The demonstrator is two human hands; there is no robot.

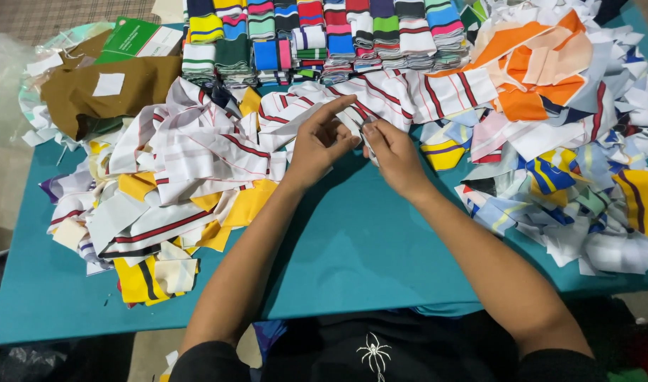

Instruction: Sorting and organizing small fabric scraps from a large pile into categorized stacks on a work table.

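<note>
Striped knit strip (363, 117) between hands (359, 145).

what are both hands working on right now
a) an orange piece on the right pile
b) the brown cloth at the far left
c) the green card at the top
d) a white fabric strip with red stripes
d: the left hand and right hand meet at the middle of the teal table, pinching a white fabric strip with red stripes; the brown cloth lies untouched, far to the left.
</note>
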